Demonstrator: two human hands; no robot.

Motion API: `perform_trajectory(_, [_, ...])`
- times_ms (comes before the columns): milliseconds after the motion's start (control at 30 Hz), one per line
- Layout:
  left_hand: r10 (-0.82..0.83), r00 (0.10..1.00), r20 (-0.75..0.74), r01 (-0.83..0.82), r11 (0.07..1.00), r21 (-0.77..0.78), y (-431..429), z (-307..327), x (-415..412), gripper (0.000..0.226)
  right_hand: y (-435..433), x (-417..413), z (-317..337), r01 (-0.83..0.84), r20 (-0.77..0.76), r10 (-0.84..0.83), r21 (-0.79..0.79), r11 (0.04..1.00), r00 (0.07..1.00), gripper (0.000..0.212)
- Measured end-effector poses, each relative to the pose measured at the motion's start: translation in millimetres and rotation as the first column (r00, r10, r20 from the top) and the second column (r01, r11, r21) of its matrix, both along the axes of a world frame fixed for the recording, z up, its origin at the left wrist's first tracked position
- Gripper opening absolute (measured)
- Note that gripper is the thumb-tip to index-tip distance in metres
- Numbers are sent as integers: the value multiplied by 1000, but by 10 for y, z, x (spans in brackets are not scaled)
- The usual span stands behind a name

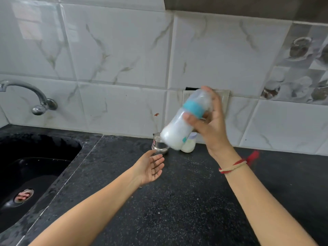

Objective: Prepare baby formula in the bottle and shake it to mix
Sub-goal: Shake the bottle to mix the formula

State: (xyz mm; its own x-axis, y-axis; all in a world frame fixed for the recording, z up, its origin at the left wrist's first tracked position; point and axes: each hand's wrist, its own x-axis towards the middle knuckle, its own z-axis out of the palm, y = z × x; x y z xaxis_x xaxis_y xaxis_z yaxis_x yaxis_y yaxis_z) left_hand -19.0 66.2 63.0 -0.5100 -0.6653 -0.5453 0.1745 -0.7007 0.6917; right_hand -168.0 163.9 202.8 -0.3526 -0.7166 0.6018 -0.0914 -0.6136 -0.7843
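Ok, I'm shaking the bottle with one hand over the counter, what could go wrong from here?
1. Only the right hand grips the bottle, near its teal collar; the milk-filled base could slip free. The left hand is open below, not touching it.
2. The base looks close to the steel cup and small white jar by the wall; a wide swing might knock them over.

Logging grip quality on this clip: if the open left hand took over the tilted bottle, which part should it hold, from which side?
Probably the white-filled lower body of the bottle, coming from below-left. The bottle tilts base-down toward the left hand, that stretch is round and bare, and the right hand wraps the part by the teal collar.
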Motion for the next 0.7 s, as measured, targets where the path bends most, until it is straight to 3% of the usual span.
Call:
perform_trajectory(67, [39,999,-2,-39,999,-2,-51,-22,18,29,-4,-44,44,34,272,0,-120,992,962,68])
perform_trajectory(100, [54,999,-1,-54,999,4,-64,-36,23,28,-1,-40,73,36,296,9,-146,989,955,69])
perform_trajectory(200, [54,998,26,-54,998,11,-76,-88,49,27,35,27,82,-81,-35,78,-90,993,996,68])
perform_trajectory(233, [60,998,24,-60,998,7,-92,-99,58,26,16,14,82,-66,3,67,-111,992,998,66])
perform_trajectory(333, [87,996,22,-87,996,11,-122,-114,89,26,-23,-32,87,55,361,10,-170,984,932,66])
perform_trajectory(433, [87,995,40,-88,996,10,-119,-131,115,24,-20,58,-59,-74,154,76,-16,997,985,68])
perform_trajectory(467, [96,995,40,-96,995,-2,-135,-129,124,24,-38,59,-103,-69,159,73,-27,997,985,67])
perform_trajectory(567, [129,991,43,-129,992,-4,-183,-126,145,23,-68,14,-78,30,429,27,-126,992,903,67])
perform_trajectory(700, [107,993,45,-107,994,-12,-192,-156,128,23,-58,39,-44,-82,116,82,-6,997,990,65])
